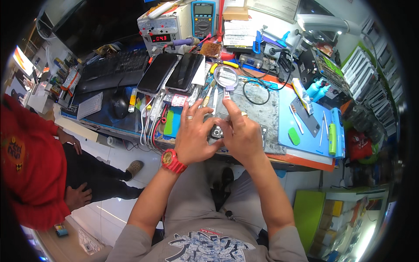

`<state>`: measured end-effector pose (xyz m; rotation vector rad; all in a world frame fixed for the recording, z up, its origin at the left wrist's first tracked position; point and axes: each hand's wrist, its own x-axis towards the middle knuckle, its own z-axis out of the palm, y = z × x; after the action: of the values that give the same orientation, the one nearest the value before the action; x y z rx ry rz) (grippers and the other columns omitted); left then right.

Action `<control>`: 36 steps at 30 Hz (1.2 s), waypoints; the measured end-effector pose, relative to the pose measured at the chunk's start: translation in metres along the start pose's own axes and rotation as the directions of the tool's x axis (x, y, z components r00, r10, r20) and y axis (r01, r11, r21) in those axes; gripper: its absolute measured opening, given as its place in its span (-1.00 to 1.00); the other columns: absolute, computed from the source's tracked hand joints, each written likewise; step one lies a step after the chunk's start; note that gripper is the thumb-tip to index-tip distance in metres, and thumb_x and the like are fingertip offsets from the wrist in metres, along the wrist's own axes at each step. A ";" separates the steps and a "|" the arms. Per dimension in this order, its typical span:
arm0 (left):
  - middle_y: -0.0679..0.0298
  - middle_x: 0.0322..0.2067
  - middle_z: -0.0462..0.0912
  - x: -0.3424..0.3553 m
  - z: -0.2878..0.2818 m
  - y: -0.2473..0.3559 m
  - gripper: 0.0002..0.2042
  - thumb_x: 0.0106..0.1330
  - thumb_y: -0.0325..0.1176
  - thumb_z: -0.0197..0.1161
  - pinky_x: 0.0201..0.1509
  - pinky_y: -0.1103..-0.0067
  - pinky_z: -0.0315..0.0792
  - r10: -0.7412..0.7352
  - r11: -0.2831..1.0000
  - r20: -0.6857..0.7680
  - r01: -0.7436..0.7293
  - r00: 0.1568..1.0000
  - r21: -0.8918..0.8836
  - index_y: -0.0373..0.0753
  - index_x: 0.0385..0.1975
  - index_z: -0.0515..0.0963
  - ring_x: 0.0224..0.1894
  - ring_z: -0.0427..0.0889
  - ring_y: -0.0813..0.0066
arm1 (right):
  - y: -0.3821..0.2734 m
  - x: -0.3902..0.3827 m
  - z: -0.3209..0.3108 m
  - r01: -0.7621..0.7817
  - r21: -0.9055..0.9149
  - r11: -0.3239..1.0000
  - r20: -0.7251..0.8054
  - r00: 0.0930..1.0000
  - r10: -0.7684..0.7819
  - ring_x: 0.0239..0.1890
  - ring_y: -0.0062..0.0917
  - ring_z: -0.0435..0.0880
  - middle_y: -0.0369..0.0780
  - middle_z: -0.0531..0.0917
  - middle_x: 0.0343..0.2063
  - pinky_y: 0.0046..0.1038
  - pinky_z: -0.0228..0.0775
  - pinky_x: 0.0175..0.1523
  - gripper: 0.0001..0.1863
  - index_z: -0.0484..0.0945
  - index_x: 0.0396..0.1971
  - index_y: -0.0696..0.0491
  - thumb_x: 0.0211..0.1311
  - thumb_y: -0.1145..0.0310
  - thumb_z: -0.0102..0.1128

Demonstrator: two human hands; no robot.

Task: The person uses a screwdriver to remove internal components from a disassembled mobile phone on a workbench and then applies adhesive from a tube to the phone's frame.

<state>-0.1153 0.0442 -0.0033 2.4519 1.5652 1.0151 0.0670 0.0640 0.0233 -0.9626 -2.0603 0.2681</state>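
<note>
An opened phone (217,131) with exposed camera lenses is partly hidden under both hands at the front of the grey mat (273,124). My left hand (194,133), with a red watch, bends its fingers around the phone's left end, thumb and index against it. My right hand (242,133) is closed over the phone's middle, fingertips close to my left ones; whatever lies between them is hidden. Just beyond my fingers lie brushes (207,98), thin tools and a round magnifier (226,76).
Two dark phones (183,72) lie behind left, near a power supply (159,26), keyboard (111,70) and cables. A blue mat (288,137) with tools is right. A microscope arm (321,24) overhangs back right. Another person in a red top (30,166) stands at left.
</note>
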 end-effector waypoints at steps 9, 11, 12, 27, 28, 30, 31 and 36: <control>0.08 0.22 0.52 -0.003 0.002 -0.001 -0.46 0.08 -0.10 0.58 0.64 -0.19 -0.10 0.014 1.000 -0.024 -0.014 1.000 -0.010 -0.15 0.08 0.70 0.54 0.27 -0.19 | -0.007 0.007 -0.012 -0.047 0.140 0.989 0.074 0.997 0.037 -0.31 -0.03 0.79 -0.01 0.77 -0.32 -0.15 0.64 -0.23 -0.33 0.36 0.44 0.12 0.34 0.58 0.30; 0.08 0.22 0.53 -0.004 0.002 -0.002 -0.46 0.09 -0.06 0.59 0.65 -0.17 -0.11 0.014 1.000 -0.030 -0.015 0.999 -0.009 -0.16 0.07 0.71 0.54 0.27 -0.19 | -0.002 0.006 -0.013 -0.115 0.222 0.968 0.041 0.993 0.109 -0.31 -0.21 0.83 -0.05 0.78 -0.29 -0.26 0.66 -0.22 -0.34 0.34 0.45 0.11 0.38 0.59 0.29; 0.08 0.22 0.54 -0.004 0.001 -0.001 -0.46 0.11 -0.02 0.60 0.66 -0.16 -0.13 0.015 1.000 -0.033 -0.015 0.999 -0.004 -0.16 0.06 0.72 0.54 0.26 -0.19 | 0.000 0.008 -0.017 -0.116 0.219 0.969 0.042 0.993 0.109 -0.31 -0.21 0.83 -0.05 0.78 -0.29 -0.26 0.66 -0.22 -0.34 0.34 0.45 0.11 0.38 0.59 0.29; 0.11 0.14 0.58 -0.003 0.001 0.000 -0.47 0.13 0.06 0.59 0.66 -0.15 -0.13 0.011 1.000 -0.029 -0.011 1.000 0.002 -0.16 0.01 0.74 0.52 0.28 -0.16 | 0.082 0.024 -0.035 -0.308 0.099 0.946 -0.265 0.908 0.324 -0.34 -0.29 0.81 -0.10 0.75 -0.33 -0.26 0.61 -0.18 -0.35 0.34 0.41 0.15 0.37 0.57 0.35; 0.13 0.12 0.59 -0.003 0.002 0.001 -0.47 0.13 0.06 0.59 0.66 -0.15 -0.13 0.007 1.000 -0.024 -0.007 1.000 -0.002 -0.16 0.00 0.75 0.51 0.30 -0.14 | 0.082 0.024 -0.034 -0.305 0.102 0.947 -0.261 0.910 0.322 -0.34 -0.28 0.81 -0.10 0.75 -0.33 -0.26 0.61 -0.19 -0.35 0.34 0.41 0.15 0.37 0.56 0.35; 0.14 0.10 0.59 -0.002 0.002 0.001 -0.47 0.13 0.06 0.59 0.66 -0.15 -0.12 0.011 1.000 -0.024 -0.011 1.000 0.000 -0.16 0.00 0.75 0.50 0.32 -0.13 | 0.081 0.024 -0.034 -0.299 0.102 0.949 -0.265 0.911 0.315 -0.34 -0.28 0.81 -0.10 0.74 -0.33 -0.26 0.61 -0.19 -0.35 0.33 0.42 0.15 0.36 0.57 0.35; 0.16 0.08 0.60 -0.001 0.002 0.001 -0.47 0.13 0.05 0.59 0.66 -0.16 -0.12 0.013 1.000 -0.027 -0.013 1.000 0.006 -0.16 0.00 0.75 0.49 0.33 -0.11 | 0.079 0.025 -0.035 -0.294 0.110 0.950 -0.269 0.911 0.313 -0.34 -0.31 0.81 -0.11 0.74 -0.33 -0.27 0.60 -0.21 -0.35 0.33 0.41 0.16 0.36 0.57 0.36; 0.17 0.06 0.61 0.000 0.000 -0.001 -0.47 0.13 0.06 0.59 0.66 -0.14 -0.12 0.020 1.000 -0.026 -0.020 0.999 -0.006 -0.16 0.01 0.75 0.48 0.36 -0.09 | 0.055 0.025 -0.036 -0.307 0.254 0.917 -0.273 0.887 0.372 -0.32 -0.44 0.81 -0.14 0.74 -0.30 -0.37 0.64 -0.25 -0.34 0.31 0.41 0.17 0.38 0.57 0.37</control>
<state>-0.1161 0.0443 -0.0036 2.4646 1.5453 1.0583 0.1149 0.1146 0.0335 -1.1565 -1.5318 0.4688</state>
